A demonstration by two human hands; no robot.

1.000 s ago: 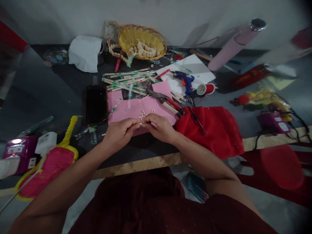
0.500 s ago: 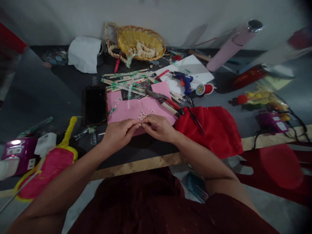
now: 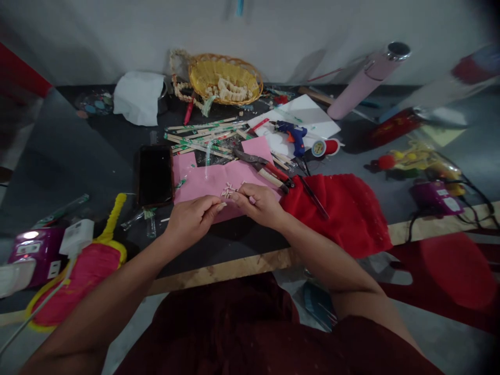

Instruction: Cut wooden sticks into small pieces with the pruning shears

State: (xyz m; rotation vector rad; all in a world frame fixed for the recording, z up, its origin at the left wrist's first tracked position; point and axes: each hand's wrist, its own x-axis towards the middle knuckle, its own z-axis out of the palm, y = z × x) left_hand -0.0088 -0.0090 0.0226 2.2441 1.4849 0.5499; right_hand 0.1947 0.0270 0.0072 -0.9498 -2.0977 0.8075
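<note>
My left hand [image 3: 196, 217] is closed in a pinch at the front edge of the pink paper [image 3: 195, 182]; what its fingertips hold is too small to name. Just to the right, my right hand [image 3: 258, 204] is also closed, thumb against fingers, its contents hidden. A small gap separates the two hands. Several short pale pieces [image 3: 227, 191] lie in a pile on the paper just beyond my fingertips. Red-handled pliers [image 3: 269, 169] rest across the paper's right side, beyond my right hand.
A phone [image 3: 155, 175] lies left of the paper, a red cloth [image 3: 344, 211] to the right. Behind are wrapped sticks [image 3: 203, 136], a yellow basket [image 3: 222, 67], a blue glue gun [image 3: 295, 135] and a pink bottle [image 3: 367, 80]. A purple power block [image 3: 37, 255] stands at left.
My hands have moved apart; their fingertips were together before. My right hand is now nearer the pale pieces. The whole view has shifted slightly.
</note>
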